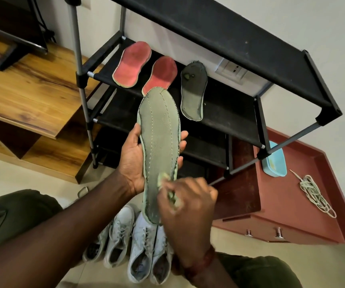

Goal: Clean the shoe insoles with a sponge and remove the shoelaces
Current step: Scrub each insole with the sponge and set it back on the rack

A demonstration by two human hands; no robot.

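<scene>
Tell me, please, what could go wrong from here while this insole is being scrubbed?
1. The left hand grips the green insole only at its middle, while the right hand rubs the sponge near the free lower end; the insole may bend or slip.
2. The white shoes stand right below, so dirty drips could land in them.

A black fabric-shelved rack (229, 34) fills the centre up to twelve o'clock, with a wall socket (233, 70) at one o'clock. A wooden cabinet (32, 80) lies at ten o'clock. At four o'clock, a red-brown drawer unit (281, 194) carries a light blue tub (276, 165).
</scene>
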